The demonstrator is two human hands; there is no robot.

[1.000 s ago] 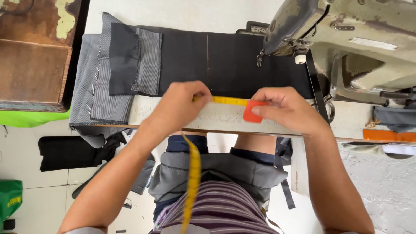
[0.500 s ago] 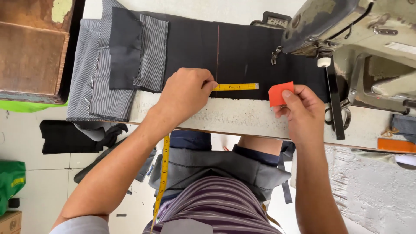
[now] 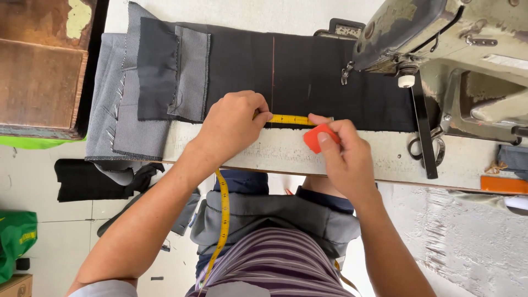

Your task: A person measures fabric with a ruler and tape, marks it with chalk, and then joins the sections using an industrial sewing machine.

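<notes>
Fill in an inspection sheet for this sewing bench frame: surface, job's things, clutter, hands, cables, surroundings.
Surface: pale worktable, worn, mostly covered by cloth.
Job's things: dark fabric laid flat with a chalk line across it; yellow measuring tape along its near edge; red tailor's chalk.
Clutter: grey striped fabric pieces; scissors.
Hands: left hand pins the tape; right hand pinches the chalk.
Cables: nothing seen.
Surroundings: sewing machine; wooden cabinet; green bag on the floor.

Fabric [image 3: 308, 82] on table [image 3: 385, 159], sewing machine [image 3: 440, 33] right, scissors [image 3: 426, 146] beside
</notes>
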